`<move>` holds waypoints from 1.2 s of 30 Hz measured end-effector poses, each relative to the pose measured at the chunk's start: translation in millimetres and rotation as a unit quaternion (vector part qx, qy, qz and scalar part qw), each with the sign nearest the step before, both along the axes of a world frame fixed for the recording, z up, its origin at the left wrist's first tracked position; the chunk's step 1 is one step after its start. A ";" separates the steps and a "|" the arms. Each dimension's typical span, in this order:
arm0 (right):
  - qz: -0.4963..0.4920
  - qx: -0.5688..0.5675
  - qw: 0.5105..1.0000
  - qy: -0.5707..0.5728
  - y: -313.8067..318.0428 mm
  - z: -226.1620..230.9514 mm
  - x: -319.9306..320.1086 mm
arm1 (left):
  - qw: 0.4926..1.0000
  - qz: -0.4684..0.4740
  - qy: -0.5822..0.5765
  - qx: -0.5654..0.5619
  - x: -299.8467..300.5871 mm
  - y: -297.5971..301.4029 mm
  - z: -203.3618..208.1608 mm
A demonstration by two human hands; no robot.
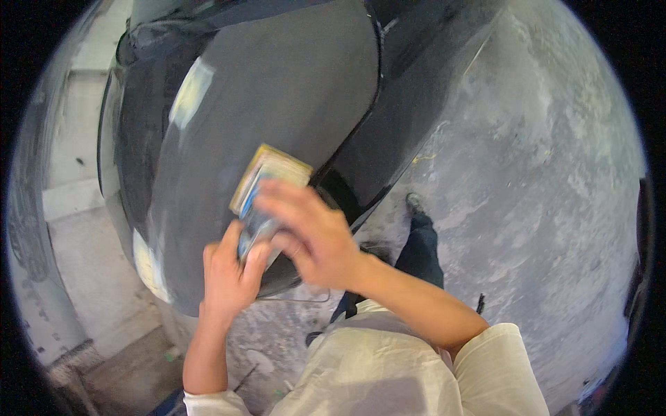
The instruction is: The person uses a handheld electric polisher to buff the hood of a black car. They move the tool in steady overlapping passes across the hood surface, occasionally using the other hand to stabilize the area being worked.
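Yellow edged the block (274, 166) above the dark panel (291, 83); left hand (232, 274) and right hand (316, 239) grasped it in a joint grip. Pale patches (192, 92) marked the panel; a shoe (414, 202) stood on the floor (527, 187).

Layered Block (276, 168) over Dark Gray Panel (277, 83)

The block is roughly rectangular, with a yellow edge, pale layers and blue-and-gray material toward its lower end. Motion blur obscures fine detail. It is tilted, its upper end leaning right. The left hand (230, 277) grips the lower end; the right hand (316, 239) covers the middle. The block overlies the panel's lower part; contact cannot be confirmed. The panel is broad, matte and curved, with two pale yellowish-white patches along its left side.
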State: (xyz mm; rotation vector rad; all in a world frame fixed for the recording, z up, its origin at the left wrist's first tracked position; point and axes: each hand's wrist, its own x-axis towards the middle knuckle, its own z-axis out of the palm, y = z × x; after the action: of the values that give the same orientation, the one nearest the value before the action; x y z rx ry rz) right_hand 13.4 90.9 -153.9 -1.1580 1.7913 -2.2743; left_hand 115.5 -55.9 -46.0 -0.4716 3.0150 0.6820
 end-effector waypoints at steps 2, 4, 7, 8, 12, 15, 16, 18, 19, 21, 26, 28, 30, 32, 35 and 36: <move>-0.043 0.011 0.999 -0.018 5.0 -0.4 -17.1 | 0.998 0.027 0.009 0.064 -20.3 8.7 -3.2; -0.033 -0.040 0.991 -0.125 6.0 1.9 -20.7 | 0.992 0.035 0.045 0.116 -29.6 13.2 -5.0; -0.027 0.007 0.986 -0.162 -1.4 12.9 -2.1 | 0.987 0.057 0.056 0.139 -15.0 9.7 -7.5; -0.038 0.026 0.987 -0.153 -7.5 18.6 6.8 | 0.986 0.056 0.074 0.142 -5.2 4.6 -8.6; -0.073 0.116 0.990 -0.008 -40.2 43.5 50.8 | 0.967 0.088 0.146 0.192 52.7 -21.1 -18.7; -0.047 0.179 0.982 -0.038 -66.2 61.9 79.8 | 0.953 0.174 0.100 0.227 86.1 -41.2 -24.5; -0.036 0.218 0.974 -0.043 -71.0 67.0 84.0 | 0.949 0.160 0.135 0.236 91.7 -40.1 -29.8; -0.034 0.289 0.956 -0.045 -72.2 75.5 85.5 | 0.937 0.196 0.157 0.244 95.2 -29.3 -42.5; -0.043 0.321 0.945 -0.044 -68.3 78.9 81.7 | 0.953 0.172 0.163 0.191 93.1 -21.2 -48.4; -0.021 0.342 0.936 -0.082 -53.5 81.5 62.3 | 0.955 0.134 0.206 0.167 71.4 0.4 -65.9; -0.140 0.401 0.902 0.080 -15.2 81.5 -13.9 | 0.971 0.138 0.148 0.129 -14.1 60.0 -73.3; -0.139 0.404 0.904 0.027 -6.0 79.6 -47.7 | 0.968 0.135 0.171 0.128 -42.3 76.3 -69.0; -0.180 0.401 0.890 0.119 -4.2 80.0 -67.2 | 0.963 0.130 0.186 0.146 -46.4 87.8 -68.1; -0.168 0.394 0.890 0.154 -9.3 80.6 -63.8 | 0.970 0.128 0.200 0.041 -19.3 89.4 -73.7; -0.102 0.401 0.899 0.144 -24.7 77.2 -23.2 | 0.932 0.152 0.324 -0.047 48.8 53.4 -88.9; -0.092 0.420 0.887 0.167 -31.4 75.2 0.1 | 0.913 0.163 0.362 -0.097 71.8 32.2 -91.6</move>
State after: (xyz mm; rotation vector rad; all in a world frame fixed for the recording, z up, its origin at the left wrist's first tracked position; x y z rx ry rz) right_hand 13.5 59.4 -78.6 -1.2349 2.6706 -1.0823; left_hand 187.3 -23.7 -137.6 -0.9312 3.7741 0.6944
